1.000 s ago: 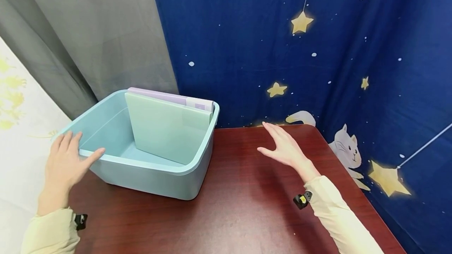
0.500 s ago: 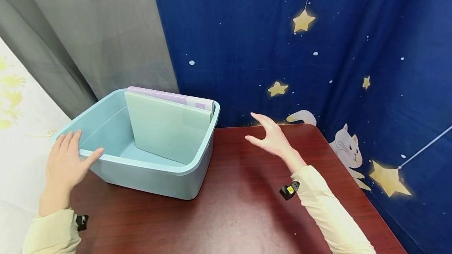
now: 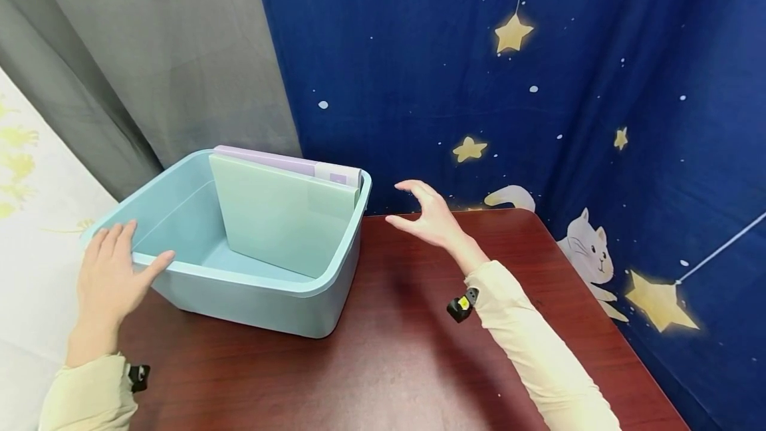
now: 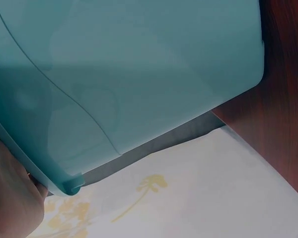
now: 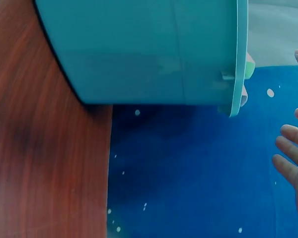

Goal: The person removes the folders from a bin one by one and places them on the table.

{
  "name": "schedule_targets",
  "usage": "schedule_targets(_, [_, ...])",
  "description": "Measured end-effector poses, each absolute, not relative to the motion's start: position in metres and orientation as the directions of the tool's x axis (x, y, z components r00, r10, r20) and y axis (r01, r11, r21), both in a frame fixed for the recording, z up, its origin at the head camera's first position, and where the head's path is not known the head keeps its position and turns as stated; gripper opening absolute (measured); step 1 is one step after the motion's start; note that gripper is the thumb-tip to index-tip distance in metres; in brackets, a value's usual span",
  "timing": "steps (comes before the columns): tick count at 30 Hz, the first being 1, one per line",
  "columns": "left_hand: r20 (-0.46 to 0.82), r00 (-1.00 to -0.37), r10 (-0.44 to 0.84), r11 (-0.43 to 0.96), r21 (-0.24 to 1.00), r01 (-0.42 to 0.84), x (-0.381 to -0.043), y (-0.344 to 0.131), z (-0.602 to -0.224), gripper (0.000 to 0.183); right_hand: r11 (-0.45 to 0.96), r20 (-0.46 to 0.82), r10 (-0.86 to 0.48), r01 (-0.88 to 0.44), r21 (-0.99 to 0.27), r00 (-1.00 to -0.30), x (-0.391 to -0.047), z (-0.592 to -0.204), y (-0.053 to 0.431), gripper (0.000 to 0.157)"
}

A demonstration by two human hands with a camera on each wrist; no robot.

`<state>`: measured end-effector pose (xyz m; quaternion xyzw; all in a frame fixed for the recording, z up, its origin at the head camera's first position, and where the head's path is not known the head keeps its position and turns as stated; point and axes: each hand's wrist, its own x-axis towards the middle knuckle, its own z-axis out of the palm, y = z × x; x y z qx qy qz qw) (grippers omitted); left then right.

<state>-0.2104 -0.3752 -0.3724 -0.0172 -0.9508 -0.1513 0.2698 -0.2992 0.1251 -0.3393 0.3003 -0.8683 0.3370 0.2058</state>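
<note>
A light blue plastic tub [image 3: 239, 298] stands on the left of the table, also large in both wrist views. Inside, a pale green flat panel [image 3: 281, 218] leans upright, like a folder or book. Behind it, a lavender one with a white end [image 3: 269, 159] shows its top edge over the rim. My left hand [image 3: 110, 275] lies at the tub's near left corner, fingers over the rim and thumb along the front. My right hand [image 3: 427, 218] hovers right of the tub, apart from its rim, with fingers and thumb spread and nothing between them.
The dark red wooden table [image 3: 383, 378] ends just behind the tub and along the right. A blue star-print curtain [image 3: 407, 72] and a grey curtain [image 3: 197, 52] hang behind. White cloth with yellow flowers [image 3: 24, 271] is at the left.
My right hand has moved left toward the tub and slightly away from me. My left hand, the tub and its contents have stayed put.
</note>
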Motion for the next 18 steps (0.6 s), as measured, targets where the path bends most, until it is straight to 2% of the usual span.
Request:
schedule_targets(8, [0.517, -0.855, -0.039, 0.953, 0.276, 0.123, -0.208, -0.378, -0.370, 0.082, 0.525, 0.577, -0.418, -0.705, -0.478, -0.702, -0.315, -0.327, 0.089, 0.059])
schedule_targets(18, [0.514, -0.857, -0.048, 0.949, 0.291, 0.121, -0.208, -0.375, -0.372, 0.082, 0.554, 0.529, -0.485, -0.713, -0.430, -0.696, -0.325, -0.324, 0.067, 0.062])
